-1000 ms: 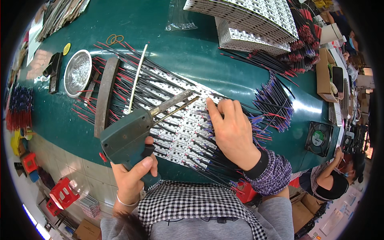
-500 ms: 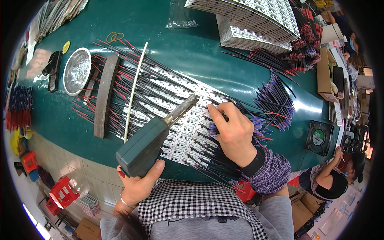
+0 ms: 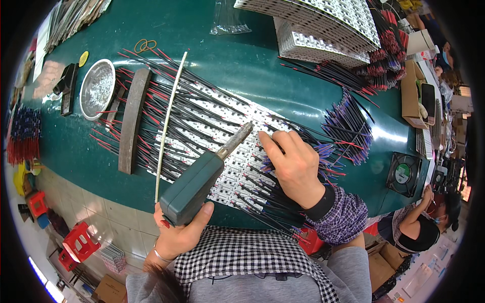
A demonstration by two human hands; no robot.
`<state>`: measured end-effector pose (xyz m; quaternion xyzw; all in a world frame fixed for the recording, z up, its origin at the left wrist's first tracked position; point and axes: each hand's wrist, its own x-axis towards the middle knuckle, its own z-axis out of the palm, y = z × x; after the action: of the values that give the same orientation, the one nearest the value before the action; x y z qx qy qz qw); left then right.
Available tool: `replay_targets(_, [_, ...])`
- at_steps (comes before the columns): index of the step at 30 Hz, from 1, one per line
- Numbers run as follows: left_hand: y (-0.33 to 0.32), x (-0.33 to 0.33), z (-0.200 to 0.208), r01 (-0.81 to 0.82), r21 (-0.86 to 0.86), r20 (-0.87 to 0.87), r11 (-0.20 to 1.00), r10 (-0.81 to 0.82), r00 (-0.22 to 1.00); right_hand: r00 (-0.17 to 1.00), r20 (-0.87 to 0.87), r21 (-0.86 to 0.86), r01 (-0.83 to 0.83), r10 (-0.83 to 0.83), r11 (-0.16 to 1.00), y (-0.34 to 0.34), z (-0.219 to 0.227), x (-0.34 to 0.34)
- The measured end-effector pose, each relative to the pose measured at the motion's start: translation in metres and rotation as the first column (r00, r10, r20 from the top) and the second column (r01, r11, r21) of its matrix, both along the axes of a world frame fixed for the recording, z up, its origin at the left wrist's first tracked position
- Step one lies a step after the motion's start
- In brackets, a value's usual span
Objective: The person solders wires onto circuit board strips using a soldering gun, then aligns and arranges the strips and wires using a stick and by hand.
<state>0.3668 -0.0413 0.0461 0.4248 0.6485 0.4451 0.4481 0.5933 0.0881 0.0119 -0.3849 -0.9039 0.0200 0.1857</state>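
My left hand (image 3: 184,237) is closed around the grip of a dark green soldering gun (image 3: 194,187). The gun's metal tip points up and right, down at a white circuit-board panel (image 3: 233,174). Close to the tip, my right hand (image 3: 298,169) has its fingers bent and pinched over a thin black wire at the panel; the thumb and most of that wire are hidden. Rows of black wires (image 3: 194,103) with red ends run left from the panel. Others with purple ends (image 3: 326,156) come out on the right, partly beneath my right hand.
A pale rod (image 3: 171,116) and a dark curved bar (image 3: 134,121) lie across the left wires. Further left stands a round metal bowl (image 3: 97,91). Stacked white panels (image 3: 323,43), a wire bundle (image 3: 348,126) and a small fan (image 3: 404,173) are on the right. Another person (image 3: 417,222) sits far right.
My left hand has shifted the soldering gun slightly right and up, with its tip now nearer my right fingertips. My right hand has moved only slightly left.
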Motion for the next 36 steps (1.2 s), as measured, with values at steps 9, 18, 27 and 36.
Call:
replay_targets(9, [0.012, -0.002, 0.003, 0.196, 0.086, -0.199, 0.977, -0.176, 0.964, 0.998, -0.07, -0.018, -0.008, 0.006, 1.0, 0.002, -0.002, 0.001])
replay_targets(18, [0.013, 0.003, 0.005, 0.183, 0.004, -0.183, 0.983, -0.179, 0.967, 0.998, -0.056, -0.027, -0.006, 0.004, 1.0, 0.002, -0.003, -0.001])
replay_targets(27, [0.014, 0.004, 0.004, 0.197, 0.061, -0.213, 0.979, -0.18, 0.96, 0.998, -0.055, 0.004, -0.008, 0.008, 1.0, 0.001, -0.005, -0.002])
replay_targets(36, [0.005, 0.002, 0.008, 0.141, 0.044, -0.249, 0.989, -0.126, 0.96, 0.999, -0.045, 0.004, -0.008, 0.008, 1.0, 0.0, -0.005, -0.002])
